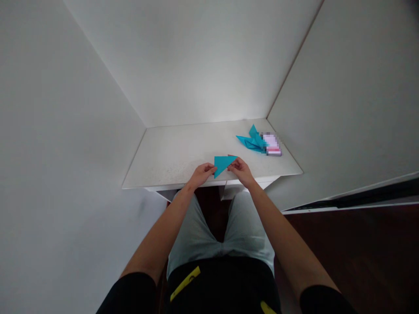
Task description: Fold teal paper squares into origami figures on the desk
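Observation:
A blue sheet of paper folded into a triangle [222, 164] is held up between my two hands, just above the front part of the white desk. The fingers of my left hand [203, 172] pinch its left edge near the lower corner. At its right tip, my right hand [241, 170] grips the pointed corner between thumb and fingers. Farther back on the right lies a folded blue paper figure [252, 140] with pointed ends, perhaps an origami bird.
The white desk [163, 150] stands in a corner between pale walls. Beside the folded figure is a flat device with a blurred pinkish screen [272, 144], near the right edge. Beneath the desk's front edge shows a white drawer unit [233, 188]. Dark floor [360, 248] spreads at the right.

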`<state>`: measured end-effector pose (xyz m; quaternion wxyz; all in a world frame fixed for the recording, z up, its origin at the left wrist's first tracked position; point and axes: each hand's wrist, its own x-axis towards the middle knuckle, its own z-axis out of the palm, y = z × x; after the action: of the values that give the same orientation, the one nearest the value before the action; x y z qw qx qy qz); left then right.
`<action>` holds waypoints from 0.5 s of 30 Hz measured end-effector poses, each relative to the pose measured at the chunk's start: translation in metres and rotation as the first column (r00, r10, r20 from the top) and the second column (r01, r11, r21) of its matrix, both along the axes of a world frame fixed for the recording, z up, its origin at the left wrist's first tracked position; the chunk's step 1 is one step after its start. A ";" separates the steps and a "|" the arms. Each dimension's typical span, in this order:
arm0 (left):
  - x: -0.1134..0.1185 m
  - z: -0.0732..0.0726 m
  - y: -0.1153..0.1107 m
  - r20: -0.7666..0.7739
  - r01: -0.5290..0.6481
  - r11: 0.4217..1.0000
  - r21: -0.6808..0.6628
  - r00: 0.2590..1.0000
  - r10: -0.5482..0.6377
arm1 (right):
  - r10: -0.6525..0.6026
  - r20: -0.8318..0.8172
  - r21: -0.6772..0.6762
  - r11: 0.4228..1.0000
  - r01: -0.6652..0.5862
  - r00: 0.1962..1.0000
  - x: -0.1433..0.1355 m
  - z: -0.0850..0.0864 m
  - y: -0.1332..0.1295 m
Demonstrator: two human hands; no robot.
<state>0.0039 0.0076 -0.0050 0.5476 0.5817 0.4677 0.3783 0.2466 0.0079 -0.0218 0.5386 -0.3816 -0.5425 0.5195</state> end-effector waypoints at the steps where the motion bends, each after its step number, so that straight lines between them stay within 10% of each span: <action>1: -0.001 0.001 -0.001 -0.004 0.009 1.000 0.005 1.000 -0.009 | -0.001 -0.004 -0.003 1.000 0.001 1.000 0.000 -0.001 0.000; 10: -0.005 0.008 -0.008 -0.314 0.076 0.991 0.110 0.949 -0.038 | -0.004 0.179 -0.022 1.000 0.008 0.984 -0.018 -0.011 0.001; 15: -0.004 0.005 -0.012 -0.171 -0.014 0.990 0.142 0.985 0.039 | -0.050 0.486 -0.028 0.997 0.072 0.873 -0.022 -0.009 0.001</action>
<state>-0.0001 -0.0044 0.0004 0.4576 0.6430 0.4935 0.3656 0.2242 0.0091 -0.0309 0.3928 -0.5286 -0.6359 0.4023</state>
